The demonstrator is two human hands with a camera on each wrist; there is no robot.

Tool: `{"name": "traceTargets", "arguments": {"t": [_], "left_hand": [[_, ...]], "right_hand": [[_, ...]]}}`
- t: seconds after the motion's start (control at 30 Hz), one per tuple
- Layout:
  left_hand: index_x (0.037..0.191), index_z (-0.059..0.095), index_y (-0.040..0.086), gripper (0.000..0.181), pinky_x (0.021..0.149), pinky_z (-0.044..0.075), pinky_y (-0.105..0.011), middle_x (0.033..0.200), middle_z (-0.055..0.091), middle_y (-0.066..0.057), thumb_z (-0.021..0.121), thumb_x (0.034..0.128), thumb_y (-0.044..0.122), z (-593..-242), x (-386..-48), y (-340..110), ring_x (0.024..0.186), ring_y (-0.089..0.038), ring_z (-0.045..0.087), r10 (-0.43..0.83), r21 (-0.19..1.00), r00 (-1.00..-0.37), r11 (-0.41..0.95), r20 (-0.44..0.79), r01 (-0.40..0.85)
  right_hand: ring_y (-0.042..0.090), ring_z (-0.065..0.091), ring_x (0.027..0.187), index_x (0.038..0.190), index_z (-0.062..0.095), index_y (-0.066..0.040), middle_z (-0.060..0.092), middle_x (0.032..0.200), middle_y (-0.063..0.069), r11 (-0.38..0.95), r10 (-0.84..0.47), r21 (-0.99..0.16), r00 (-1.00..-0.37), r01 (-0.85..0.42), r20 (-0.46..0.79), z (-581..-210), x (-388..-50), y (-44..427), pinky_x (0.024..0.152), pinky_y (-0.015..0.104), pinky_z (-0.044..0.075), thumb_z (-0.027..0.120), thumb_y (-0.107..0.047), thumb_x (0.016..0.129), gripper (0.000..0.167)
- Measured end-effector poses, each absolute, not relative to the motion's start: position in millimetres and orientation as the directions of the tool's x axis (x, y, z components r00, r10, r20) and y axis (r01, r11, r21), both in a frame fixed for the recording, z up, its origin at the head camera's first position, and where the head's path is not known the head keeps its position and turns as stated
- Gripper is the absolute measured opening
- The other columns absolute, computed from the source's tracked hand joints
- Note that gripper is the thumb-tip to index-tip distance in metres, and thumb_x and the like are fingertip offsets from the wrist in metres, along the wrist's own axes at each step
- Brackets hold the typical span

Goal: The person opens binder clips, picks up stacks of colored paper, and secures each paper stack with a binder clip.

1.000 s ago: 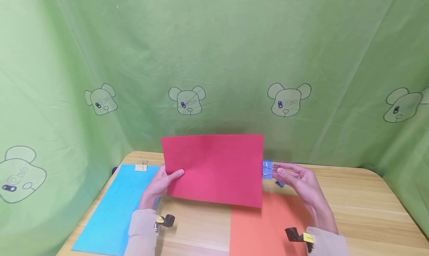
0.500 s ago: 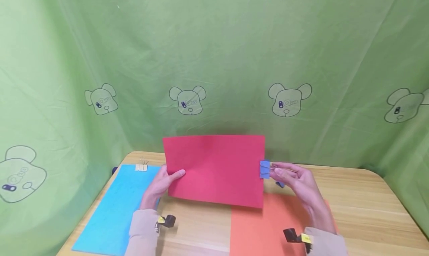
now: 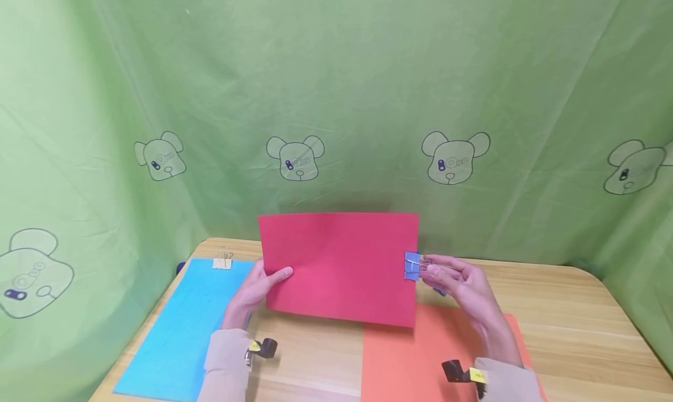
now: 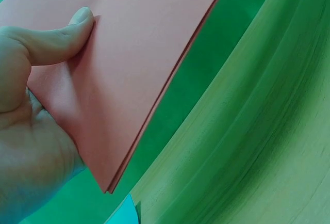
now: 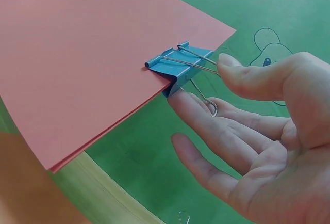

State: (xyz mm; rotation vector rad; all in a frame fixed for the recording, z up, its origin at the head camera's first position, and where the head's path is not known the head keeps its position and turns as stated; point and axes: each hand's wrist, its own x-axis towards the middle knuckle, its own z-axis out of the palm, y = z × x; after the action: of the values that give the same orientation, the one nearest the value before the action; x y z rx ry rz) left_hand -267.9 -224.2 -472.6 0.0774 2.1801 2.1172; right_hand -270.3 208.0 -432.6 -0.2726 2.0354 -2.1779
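Note:
A small stack of red paper (image 3: 339,267) is held tilted above the table. My left hand (image 3: 256,288) grips its left end, thumb on the near face and the other fingers hidden behind. On the right edge sits a blue binder clip (image 3: 412,266), its body over the sheets. My right hand (image 3: 465,282) holds the clip's wire handles; in the right wrist view the thumb lies on the upper handle, with fingers below near the lower one. Loose sheet edges of the red paper (image 5: 103,74) show under the clip in that view.
Blue paper (image 3: 184,326) with a white binder clip (image 3: 222,263) at its top lies on the left of the wooden table (image 3: 583,332). Orange paper (image 3: 399,361) lies at front centre-right. Another blue clip (image 3: 439,291) is partly hidden behind the right hand. Green curtains (image 3: 368,86) surround the table.
The blue binder clip has moved left, from the right edge of the red paper to over it. The red paper and left hand have shifted slightly right.

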Motion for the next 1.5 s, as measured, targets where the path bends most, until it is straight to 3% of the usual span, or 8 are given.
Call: {"name": "traceTargets", "arguments": {"t": [0.5,0.83,1.5], "left_hand": [[0.126,0.054,-0.002,0.04,0.081,0.057,-0.037,0.1,0.073,-0.008,0.074,0.094,0.012,-472.3,-267.1,-224.9,0.087,-0.021,0.073,0.097,0.998,-0.994,0.051,-0.044,-0.039],[0.124,0.056,-0.002,0.038,0.082,0.057,-0.037,0.099,0.073,-0.007,0.074,0.094,0.013,-472.8,-267.6,-225.6,0.088,-0.021,0.074,0.114,0.997,-0.992,0.056,-0.055,-0.049],[0.124,0.059,0.002,0.031,0.088,0.056,-0.035,0.104,0.074,-0.003,0.07,0.0954,0.008,-478.0,-270.4,-230.4,0.095,-0.019,0.073,0.218,0.999,-0.975,-0.021,-0.037,-0.043]], "right_hand": [[0.018,0.074,0.103,0.14,0.046,0.019,0.076,0.113,0.003,-0.056,-0.267,-0.998,-0.963,-0.034,0.048,-434.0,-272.1,206.2,0.093,0.031,0.055,0.067,-0.013,0.101,0.055],[0.018,0.071,0.112,0.145,0.037,0.021,0.071,0.124,0.002,-0.139,-0.298,-0.99,-0.952,-0.034,0.075,-438.6,-274.3,207.1,0.098,0.04,0.052,0.065,-0.009,0.102,0.059],[0.019,0.07,0.111,0.15,0.033,0.015,0.07,0.124,0.004,-0.169,-0.242,-0.986,-0.97,0.013,0.028,-440.6,-275.2,198.6,0.099,0.036,0.052,0.066,-0.014,0.102,0.065]]}}
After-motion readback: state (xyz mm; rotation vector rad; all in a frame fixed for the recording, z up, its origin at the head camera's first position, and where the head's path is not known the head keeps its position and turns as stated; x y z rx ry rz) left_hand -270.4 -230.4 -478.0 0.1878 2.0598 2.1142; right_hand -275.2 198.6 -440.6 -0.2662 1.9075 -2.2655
